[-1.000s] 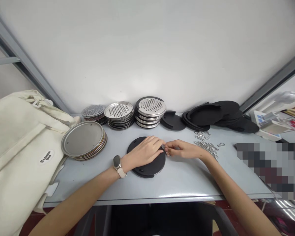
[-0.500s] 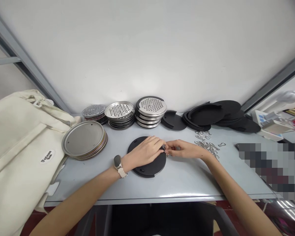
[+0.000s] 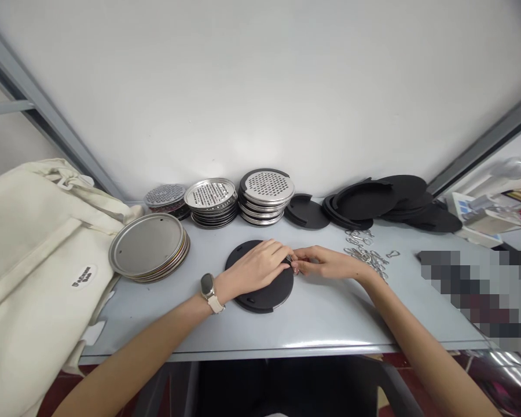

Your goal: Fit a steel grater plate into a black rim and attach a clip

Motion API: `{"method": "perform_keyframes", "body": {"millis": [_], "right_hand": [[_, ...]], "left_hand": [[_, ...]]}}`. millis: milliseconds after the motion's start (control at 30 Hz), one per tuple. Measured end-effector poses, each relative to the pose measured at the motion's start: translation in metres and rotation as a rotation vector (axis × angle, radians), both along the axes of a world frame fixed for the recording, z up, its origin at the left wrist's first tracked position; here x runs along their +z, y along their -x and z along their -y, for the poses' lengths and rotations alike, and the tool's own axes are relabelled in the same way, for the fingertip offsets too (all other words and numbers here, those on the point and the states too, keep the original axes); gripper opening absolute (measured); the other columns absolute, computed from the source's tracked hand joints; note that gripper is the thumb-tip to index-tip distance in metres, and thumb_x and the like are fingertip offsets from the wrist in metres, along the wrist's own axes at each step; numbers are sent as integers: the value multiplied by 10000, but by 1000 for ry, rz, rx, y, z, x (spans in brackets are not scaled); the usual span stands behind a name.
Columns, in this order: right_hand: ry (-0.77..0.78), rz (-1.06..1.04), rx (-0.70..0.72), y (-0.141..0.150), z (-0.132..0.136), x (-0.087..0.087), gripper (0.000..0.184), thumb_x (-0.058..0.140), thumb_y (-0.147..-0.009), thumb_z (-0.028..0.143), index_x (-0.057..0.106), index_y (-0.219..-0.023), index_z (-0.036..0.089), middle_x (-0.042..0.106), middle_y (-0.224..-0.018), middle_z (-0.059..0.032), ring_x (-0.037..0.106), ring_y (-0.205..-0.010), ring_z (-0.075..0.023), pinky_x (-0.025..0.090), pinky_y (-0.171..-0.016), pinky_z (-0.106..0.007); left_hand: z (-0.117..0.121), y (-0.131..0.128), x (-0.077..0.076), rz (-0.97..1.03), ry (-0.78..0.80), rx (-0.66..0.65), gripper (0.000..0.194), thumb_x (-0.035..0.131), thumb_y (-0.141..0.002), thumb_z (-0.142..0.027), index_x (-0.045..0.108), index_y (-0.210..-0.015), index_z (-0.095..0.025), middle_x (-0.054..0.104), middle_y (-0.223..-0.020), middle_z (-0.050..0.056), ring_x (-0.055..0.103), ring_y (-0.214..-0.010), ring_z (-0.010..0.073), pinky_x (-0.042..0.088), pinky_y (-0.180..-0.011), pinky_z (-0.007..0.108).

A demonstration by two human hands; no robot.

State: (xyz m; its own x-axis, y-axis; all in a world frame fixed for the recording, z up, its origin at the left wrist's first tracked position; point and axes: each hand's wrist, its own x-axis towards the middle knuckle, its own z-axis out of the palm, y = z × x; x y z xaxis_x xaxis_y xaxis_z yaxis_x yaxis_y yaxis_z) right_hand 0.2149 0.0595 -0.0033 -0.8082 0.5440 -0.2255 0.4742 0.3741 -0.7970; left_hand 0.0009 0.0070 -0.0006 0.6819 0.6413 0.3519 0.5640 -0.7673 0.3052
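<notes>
A round black disc (image 3: 271, 292) with small slots lies flat on the table in front of me. My left hand (image 3: 260, 263), with a watch on its wrist, rests across the disc, fingers and thumb curled at its right edge. There my right hand (image 3: 319, 262) meets it, thumb and index finger pinched on a small metal carabiner clip (image 3: 289, 259). The fingertips of both hands hide most of the clip. To the right of that hand lies a loose pile of similar carabiner clips (image 3: 367, 255).
Behind the hands stand stacks of round metal graters (image 3: 269, 186), (image 3: 211, 194) and more black discs (image 3: 364, 202). Plain metal discs (image 3: 147, 246) are piled at left beside a cream bag (image 3: 39, 255). A small white box (image 3: 473, 220) stands at right; a pixelated patch covers the right side.
Both hands stay almost in place at the disc's right edge. The right fingertips have shifted very slightly at the clip.
</notes>
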Motion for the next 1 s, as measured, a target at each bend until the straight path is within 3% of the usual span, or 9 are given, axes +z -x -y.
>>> {"method": "perform_keyframes", "body": {"millis": [467, 1000], "right_hand": [[13, -39, 32, 1, 1, 2, 272, 411, -878, 409, 505, -784, 172, 496, -718, 3, 438, -654, -121, 378, -620, -247], [13, -56, -77, 4, 4, 5, 341, 413, -896, 436, 570, -784, 155, 541, -724, -7, 480, -670, -131, 392, -632, -242]], "left_hand": [[0, 0, 0, -11, 4, -9, 165, 400, -941, -170, 501, -1072, -165, 556, -981, 64, 522, -936, 191, 431, -864, 344], [1, 0, 2, -35, -15, 6, 174, 392, -945, -175, 504, -1077, -153, 554, -962, 63, 519, -905, 191, 441, -841, 335]]}}
